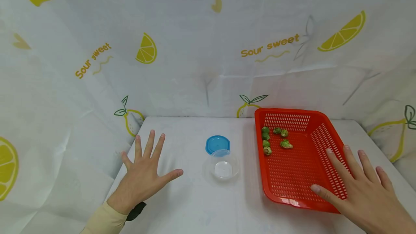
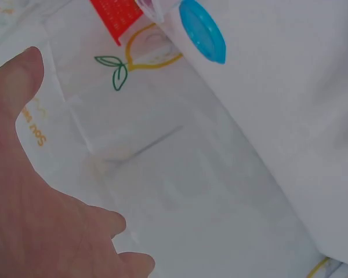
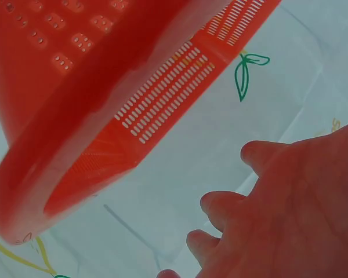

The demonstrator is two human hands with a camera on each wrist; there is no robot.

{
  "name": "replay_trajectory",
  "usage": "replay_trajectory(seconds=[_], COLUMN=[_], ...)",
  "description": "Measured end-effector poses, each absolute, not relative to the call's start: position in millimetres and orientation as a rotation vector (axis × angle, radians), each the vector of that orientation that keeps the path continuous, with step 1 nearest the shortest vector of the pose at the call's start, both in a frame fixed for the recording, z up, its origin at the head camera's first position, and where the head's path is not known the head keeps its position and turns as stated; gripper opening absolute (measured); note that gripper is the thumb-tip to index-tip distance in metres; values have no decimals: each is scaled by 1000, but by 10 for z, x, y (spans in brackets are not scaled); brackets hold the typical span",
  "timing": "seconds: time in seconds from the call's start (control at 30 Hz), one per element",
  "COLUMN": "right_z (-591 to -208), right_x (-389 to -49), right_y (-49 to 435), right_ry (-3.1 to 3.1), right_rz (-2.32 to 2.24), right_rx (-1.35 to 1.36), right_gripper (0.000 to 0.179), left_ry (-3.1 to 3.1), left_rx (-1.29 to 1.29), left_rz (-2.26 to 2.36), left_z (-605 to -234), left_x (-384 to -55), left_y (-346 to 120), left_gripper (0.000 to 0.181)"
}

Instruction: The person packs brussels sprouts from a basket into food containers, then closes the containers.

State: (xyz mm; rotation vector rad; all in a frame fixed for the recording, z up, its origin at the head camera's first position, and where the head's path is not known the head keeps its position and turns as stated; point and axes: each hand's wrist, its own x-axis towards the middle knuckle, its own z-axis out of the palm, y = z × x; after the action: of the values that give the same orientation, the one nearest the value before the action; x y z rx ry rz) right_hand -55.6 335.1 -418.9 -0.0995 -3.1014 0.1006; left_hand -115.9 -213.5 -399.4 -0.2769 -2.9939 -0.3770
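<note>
A red basket (image 1: 292, 172) stands between the right hand (image 1: 365, 192) and the clear tub (image 1: 223, 169), at the tub's 3 o'clock. A blue lid (image 1: 217, 144) lies just past the tub at 12, Brussels sprouts (image 1: 286, 144) towards the basket's 10. The right hand and the left hand (image 1: 144, 180), at 9, are spread wide, holding nothing.

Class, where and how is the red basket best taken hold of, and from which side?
Probably grip the red basket by its rim, midway along both long sides: right hand from the right, left hand from the left. The broad rim borders the open top, and loose Brussels sprouts lie toward the left, so a level, two-sided hold looks safest.
</note>
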Motion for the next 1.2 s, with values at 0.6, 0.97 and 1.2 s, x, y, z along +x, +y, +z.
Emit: replay_trajectory(seconds=[0.6,0.97,1.2], right_z=[-3754,-3597,-3651], right_x=[-821,-1100,-1304], right_y=[3471,3460,3426], right_ry=[-3073,-3101,-3165], right_rz=[413,685,809], right_rx=[48,268,325], right_gripper=[107,77,66], left_ry=[-2949,-2888,-2764], left_rx=[-371,-334,-406], left_rz=[-972,-1744,-2302], left_z=[-4128,-4453,-4729], left_x=[-1324,-1601,-1839], left_y=[-2037,-1807,-1645], left_gripper=[124,98,74])
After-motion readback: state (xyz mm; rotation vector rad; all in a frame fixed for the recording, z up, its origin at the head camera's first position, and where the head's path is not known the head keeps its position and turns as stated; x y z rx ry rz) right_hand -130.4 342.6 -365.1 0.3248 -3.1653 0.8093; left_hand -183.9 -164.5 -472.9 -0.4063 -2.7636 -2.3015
